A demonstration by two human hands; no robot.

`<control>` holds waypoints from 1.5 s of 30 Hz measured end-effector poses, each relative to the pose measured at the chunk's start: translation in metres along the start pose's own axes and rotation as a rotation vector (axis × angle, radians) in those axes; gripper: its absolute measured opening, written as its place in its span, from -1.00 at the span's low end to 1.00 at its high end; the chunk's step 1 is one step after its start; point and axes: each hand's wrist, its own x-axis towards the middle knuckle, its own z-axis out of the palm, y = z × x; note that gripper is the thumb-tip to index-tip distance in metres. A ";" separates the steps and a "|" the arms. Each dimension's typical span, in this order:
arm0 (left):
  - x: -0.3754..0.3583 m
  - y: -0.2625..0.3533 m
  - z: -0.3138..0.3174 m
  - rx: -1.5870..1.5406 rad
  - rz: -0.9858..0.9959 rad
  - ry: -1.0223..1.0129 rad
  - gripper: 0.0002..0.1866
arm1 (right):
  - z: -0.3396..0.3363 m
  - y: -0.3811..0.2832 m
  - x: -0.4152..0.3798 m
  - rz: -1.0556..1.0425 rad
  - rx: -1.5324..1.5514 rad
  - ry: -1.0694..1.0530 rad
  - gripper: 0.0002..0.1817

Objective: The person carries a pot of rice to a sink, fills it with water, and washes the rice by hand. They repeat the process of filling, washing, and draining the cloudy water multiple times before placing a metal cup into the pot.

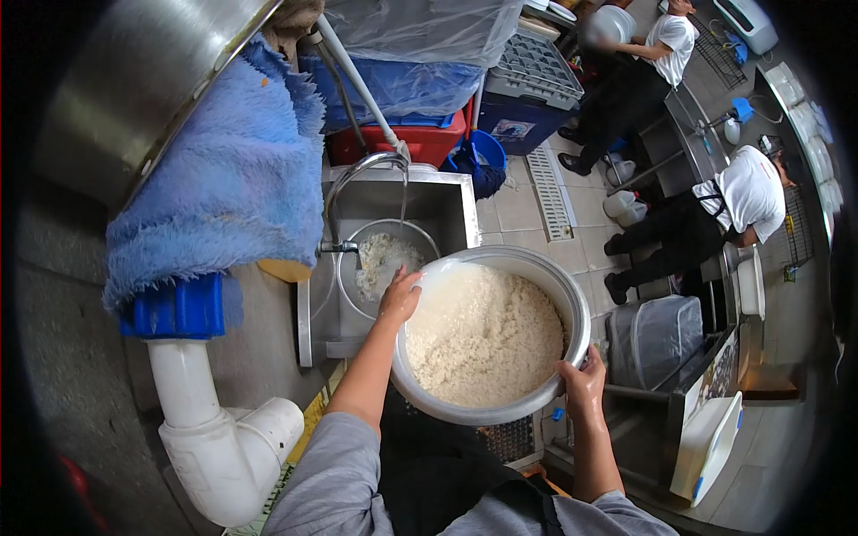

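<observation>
A large round metal pot (579,308) of wet, pale rice (492,339) with cloudy water on its left side is held up in front of me. My left hand (400,295) is closed on the pot's left rim, and my right hand (584,380) grips its lower right rim. Beyond the pot, to the left, is a metal sink (447,192). Inside the sink sits a round strainer or bowl (350,290) with white grains (380,259). A curved faucet (371,161) stands over it.
A blue fluffy towel (223,170) hangs at left above a white pipe (223,447). A red container (424,147) and blue bucket (487,147) stand behind the sink. Two people (670,45) (746,196) in white shirts are at the right. A floor drain (548,192) lies between.
</observation>
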 end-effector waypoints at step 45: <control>-0.051 0.125 -0.090 0.400 0.599 0.917 -0.83 | -0.007 0.139 0.109 0.355 -0.099 -0.470 -0.07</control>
